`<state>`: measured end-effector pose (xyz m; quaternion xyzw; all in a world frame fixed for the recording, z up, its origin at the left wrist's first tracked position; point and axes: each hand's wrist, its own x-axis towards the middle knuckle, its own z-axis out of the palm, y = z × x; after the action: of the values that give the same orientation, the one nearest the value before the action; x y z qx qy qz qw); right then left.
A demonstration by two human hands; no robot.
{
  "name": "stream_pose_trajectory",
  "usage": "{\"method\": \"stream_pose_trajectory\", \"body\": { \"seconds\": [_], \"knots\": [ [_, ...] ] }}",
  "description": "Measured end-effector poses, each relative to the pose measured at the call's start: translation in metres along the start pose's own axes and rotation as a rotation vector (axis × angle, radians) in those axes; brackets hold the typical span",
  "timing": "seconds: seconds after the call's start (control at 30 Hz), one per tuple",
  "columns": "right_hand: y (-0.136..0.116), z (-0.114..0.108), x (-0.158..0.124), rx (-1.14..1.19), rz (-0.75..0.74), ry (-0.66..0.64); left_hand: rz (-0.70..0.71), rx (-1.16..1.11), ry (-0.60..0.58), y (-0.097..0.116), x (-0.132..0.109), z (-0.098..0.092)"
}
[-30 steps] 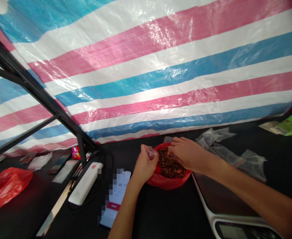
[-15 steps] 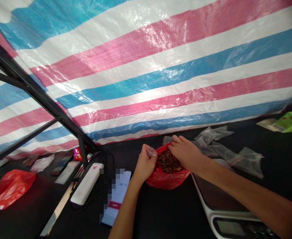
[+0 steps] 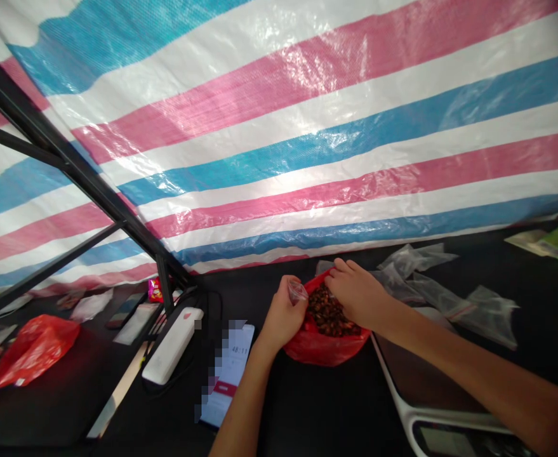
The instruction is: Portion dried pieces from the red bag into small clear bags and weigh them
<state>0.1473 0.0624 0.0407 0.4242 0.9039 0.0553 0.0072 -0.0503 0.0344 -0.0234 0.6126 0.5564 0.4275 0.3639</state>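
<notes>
A red plastic bag (image 3: 326, 350) stands open on the black tabletop, filled with small dark-brown pieces (image 3: 329, 311) whose kind is too small to tell. My left hand (image 3: 283, 312) is closed at the bag's left rim, gripping a small clear plastic bag (image 3: 298, 291) whose rounded mouth shows above the thumb. On the far right side of the red bag, my right hand (image 3: 357, 289) is closed with its fingertips at the rim, bent over the contents. The red rim appears pinched there; anything else under those fingers is hidden.
A kitchen scale (image 3: 431, 374) lies under my right forearm, with clear zip bags (image 3: 443, 292) behind it. Left of my arm are a phone (image 3: 231, 374), a white power strip (image 3: 172, 346) and another red bag (image 3: 38, 349). A black metal frame (image 3: 93, 190) slants before striped sheeting (image 3: 307, 146).
The whole view has shifted slightly, so things sit a little farther right. The clear bag's mouth looks rounder in my left hand. My right hand stays at the red bag's rim.
</notes>
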Motion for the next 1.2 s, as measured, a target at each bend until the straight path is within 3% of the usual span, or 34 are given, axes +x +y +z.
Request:
{"method": "stream_pose_trajectory", "body": {
  "seconds": [0.27,0.47,0.6,0.67,0.77,1.0,1.2],
  "knots": [
    [-0.006,-0.007,0.001,0.205,0.067,-0.069,-0.018,0.042,0.042,0.007,-0.003,0.0],
    [-0.01,-0.005,-0.002,0.192,0.064,-0.146,-0.014,0.21,0.041,0.023,-0.011,0.005],
    [-0.014,-0.007,-0.003,0.124,0.079,-0.141,-0.16,0.486,0.149,0.029,-0.016,0.009],
    [-0.014,-0.008,-0.003,0.123,0.067,-0.148,-0.191,0.547,0.147,0.029,-0.017,0.011],
    [-0.013,-0.008,-0.002,0.137,0.056,-0.154,-0.157,0.426,0.126,0.026,-0.017,0.012],
    [-0.013,-0.003,0.0,0.205,0.08,-0.14,-0.138,0.103,0.222,0.018,-0.008,0.012],
    [-0.013,-0.001,-0.001,0.256,0.103,-0.102,-0.11,0.055,0.26,0.021,-0.009,0.014]
  ]
}}
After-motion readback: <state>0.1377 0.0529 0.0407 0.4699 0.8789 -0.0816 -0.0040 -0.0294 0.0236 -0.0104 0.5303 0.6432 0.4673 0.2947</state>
